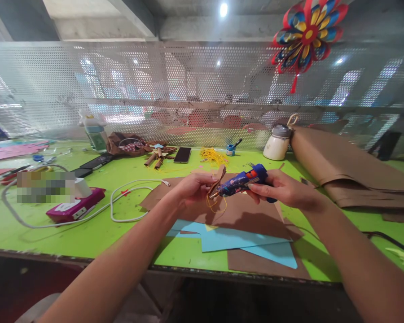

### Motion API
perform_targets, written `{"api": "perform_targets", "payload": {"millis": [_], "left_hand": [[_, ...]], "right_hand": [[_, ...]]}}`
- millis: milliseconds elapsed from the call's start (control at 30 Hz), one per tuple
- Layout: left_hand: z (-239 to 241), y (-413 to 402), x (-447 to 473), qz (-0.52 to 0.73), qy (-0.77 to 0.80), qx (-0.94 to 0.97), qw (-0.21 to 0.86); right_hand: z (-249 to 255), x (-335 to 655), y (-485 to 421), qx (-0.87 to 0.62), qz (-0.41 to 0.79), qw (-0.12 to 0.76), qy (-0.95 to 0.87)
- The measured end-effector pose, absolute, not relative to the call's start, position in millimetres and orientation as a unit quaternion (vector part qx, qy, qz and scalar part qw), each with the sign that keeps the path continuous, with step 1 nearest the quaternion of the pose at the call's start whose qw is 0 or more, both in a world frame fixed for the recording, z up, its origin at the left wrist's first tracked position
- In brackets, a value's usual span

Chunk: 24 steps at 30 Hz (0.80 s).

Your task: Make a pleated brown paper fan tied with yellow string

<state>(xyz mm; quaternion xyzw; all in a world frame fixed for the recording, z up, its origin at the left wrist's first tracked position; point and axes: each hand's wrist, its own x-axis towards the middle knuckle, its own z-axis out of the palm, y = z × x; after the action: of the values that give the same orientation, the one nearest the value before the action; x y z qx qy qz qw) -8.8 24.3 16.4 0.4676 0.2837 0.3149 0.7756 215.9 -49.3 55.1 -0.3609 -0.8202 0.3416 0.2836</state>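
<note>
My left hand [195, 186] pinches a small brown paper piece [218, 179] with yellow thread [215, 205] dangling from it. My right hand [283, 188] grips a blue glue gun [244, 180], its nozzle pointing left and touching the brown piece. Both hands hover over brown paper sheets [242, 213] and light blue paper sheets [229, 237] lying on the green table [87, 233].
A white cable [121, 202] and a pink box [76, 207] lie at left. Phones [182, 154], brown paper rolls [155, 159], a yellow thread pile [213, 156] and a white jar [278, 142] sit at the back. Large brown sheets [350, 170] lie at right. A perforated screen [175, 89] stands behind, a paper pinwheel [308, 33] on it.
</note>
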Motion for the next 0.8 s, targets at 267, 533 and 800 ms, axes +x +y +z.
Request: {"api": "perform_targets", "payload": {"millis": [267, 533, 800], "left_hand": [[17.2, 23.2, -10.0, 0.338, 0.281, 0.467, 0.767], [14.5, 26.9, -11.9, 0.395, 0.293, 0.429, 0.757], [15.4, 26.7, -11.7, 0.427, 0.293, 0.477, 0.71]], "right_hand": [[54.7, 222.4, -47.1, -0.369, 0.343, 0.317, -0.803], [44.9, 244.6, -29.0, -0.405, 0.345, 0.415, -0.738], [-9.1, 240.8, 22.2, -0.571, 0.018, 0.346, -0.744]]}}
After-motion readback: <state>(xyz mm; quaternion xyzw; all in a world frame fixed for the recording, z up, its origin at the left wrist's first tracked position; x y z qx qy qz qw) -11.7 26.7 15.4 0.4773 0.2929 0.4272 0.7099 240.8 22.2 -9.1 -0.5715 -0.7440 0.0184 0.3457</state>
